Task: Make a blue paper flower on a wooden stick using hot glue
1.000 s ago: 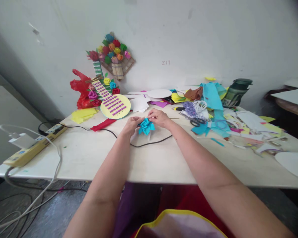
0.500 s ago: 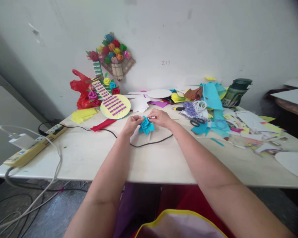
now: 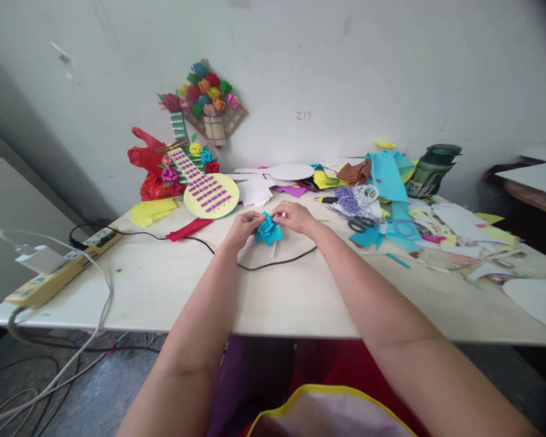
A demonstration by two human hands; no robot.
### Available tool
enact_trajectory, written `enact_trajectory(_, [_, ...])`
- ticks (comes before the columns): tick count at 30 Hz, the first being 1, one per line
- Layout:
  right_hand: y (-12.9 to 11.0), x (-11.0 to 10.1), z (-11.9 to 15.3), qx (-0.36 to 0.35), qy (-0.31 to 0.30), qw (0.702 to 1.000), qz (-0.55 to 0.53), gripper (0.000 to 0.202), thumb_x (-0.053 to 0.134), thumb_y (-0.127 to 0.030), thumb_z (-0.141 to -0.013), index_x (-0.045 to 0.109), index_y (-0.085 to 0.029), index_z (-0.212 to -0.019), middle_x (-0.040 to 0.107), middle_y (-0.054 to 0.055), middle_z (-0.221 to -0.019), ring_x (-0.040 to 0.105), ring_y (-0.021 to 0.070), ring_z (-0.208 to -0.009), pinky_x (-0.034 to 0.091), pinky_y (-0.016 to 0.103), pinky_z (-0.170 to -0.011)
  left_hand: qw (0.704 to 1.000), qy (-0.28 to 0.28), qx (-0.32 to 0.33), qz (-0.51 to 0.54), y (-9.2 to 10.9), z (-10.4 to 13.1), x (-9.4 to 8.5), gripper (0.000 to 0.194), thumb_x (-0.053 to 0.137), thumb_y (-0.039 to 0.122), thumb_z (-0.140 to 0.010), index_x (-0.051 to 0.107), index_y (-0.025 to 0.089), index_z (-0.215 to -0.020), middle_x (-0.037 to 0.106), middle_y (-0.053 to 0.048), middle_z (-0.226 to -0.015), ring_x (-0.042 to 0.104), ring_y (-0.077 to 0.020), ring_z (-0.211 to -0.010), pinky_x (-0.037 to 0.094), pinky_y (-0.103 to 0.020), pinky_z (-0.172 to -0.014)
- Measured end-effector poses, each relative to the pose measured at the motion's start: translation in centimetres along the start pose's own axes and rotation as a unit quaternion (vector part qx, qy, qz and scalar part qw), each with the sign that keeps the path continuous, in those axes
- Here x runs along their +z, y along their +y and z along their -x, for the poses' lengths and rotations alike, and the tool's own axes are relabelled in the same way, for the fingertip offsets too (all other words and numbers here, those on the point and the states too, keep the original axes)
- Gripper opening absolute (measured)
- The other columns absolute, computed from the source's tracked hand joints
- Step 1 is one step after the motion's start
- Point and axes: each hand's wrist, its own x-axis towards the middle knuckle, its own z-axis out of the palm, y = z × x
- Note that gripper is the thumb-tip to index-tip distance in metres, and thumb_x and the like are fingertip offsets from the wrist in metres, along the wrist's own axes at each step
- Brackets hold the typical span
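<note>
A blue paper flower (image 3: 268, 230) is held between my hands above the middle of the table, with a pale stick showing below it. My left hand (image 3: 246, 229) pinches the flower's upper left edge. On the other side, my right hand (image 3: 293, 216) has its fingertips closed at the flower's upper right petals. A black cable (image 3: 277, 264) runs across the table just below the flower. Left of my hands lies a strip of red paper (image 3: 188, 230).
A yellow guitar-shaped craft (image 3: 212, 196) leans at the back left near a red bag (image 3: 148, 164). Scissors (image 3: 363, 224), string (image 3: 352, 199), paper scraps and a dark bottle (image 3: 434, 171) are at right. A power strip (image 3: 64, 267) sits at left.
My right fingertips have shifted very slightly at the flower's edge. The flower and my left hand are nearly unchanged.
</note>
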Motion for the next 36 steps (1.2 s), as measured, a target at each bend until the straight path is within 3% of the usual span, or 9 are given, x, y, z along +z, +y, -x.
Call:
enact_trajectory(5, [0.2, 0.1, 0.0, -0.021, 0.018, 1.000, 0.014, 0.025, 0.062, -0.025, -0.080, 0.072, -0.026, -0.103, 0.068, 0.002, -0.095, 0.059, 0.0151, -0.081, 0.043, 0.026, -0.070, 1.000, 0.000, 0.001, 0.002, 0.0, 0.0, -0.1, 0.044, 0.085, 0.050, -0.050, 0.065, 0.015, -0.067, 0.058, 0.001, -0.056, 0.050, -0.0090, -0.051, 0.039, -0.022, -0.050])
enact_trajectory(11, [0.3, 0.3, -0.1, -0.026, 0.003, 0.998, 0.050, 0.020, 0.060, -0.030, -0.084, 0.076, -0.029, -0.096, 0.067, 0.002, -0.095, 0.060, 0.0160, -0.079, 0.042, 0.028, -0.067, 1.000, -0.014, 0.004, 0.006, 0.0, -0.1, -0.2, 0.047, 0.084, 0.055, -0.048, 0.065, 0.014, -0.063, 0.059, 0.000, -0.056, 0.050, -0.0091, -0.051, 0.041, -0.023, -0.052])
enact_trajectory(21, [0.3, 0.3, -0.2, -0.013, 0.032, 0.999, 0.005, 0.017, 0.065, -0.025, -0.079, 0.075, -0.025, -0.092, 0.068, 0.001, -0.102, 0.062, 0.0146, -0.084, 0.043, 0.026, -0.072, 0.997, -0.019, -0.049, 0.061, -0.6, -0.3, -0.6, 0.044, 0.084, 0.051, -0.052, 0.064, 0.015, -0.068, 0.058, 0.001, -0.056, 0.052, -0.0106, -0.046, 0.041, -0.023, -0.044])
enact_trajectory(36, [-0.2, 0.5, 0.0, -0.021, 0.037, 0.998, 0.043, 0.016, 0.063, -0.027, -0.081, 0.075, -0.029, -0.090, 0.066, -0.001, -0.103, 0.060, 0.0137, -0.080, 0.041, 0.025, -0.068, 0.996, 0.003, -0.065, 0.053, -0.5, -0.3, -0.5, 0.034, 0.082, 0.042, -0.055, 0.062, 0.014, -0.056, 0.056, -0.001, -0.050, 0.047, -0.0099, -0.043, 0.036, -0.024, -0.042])
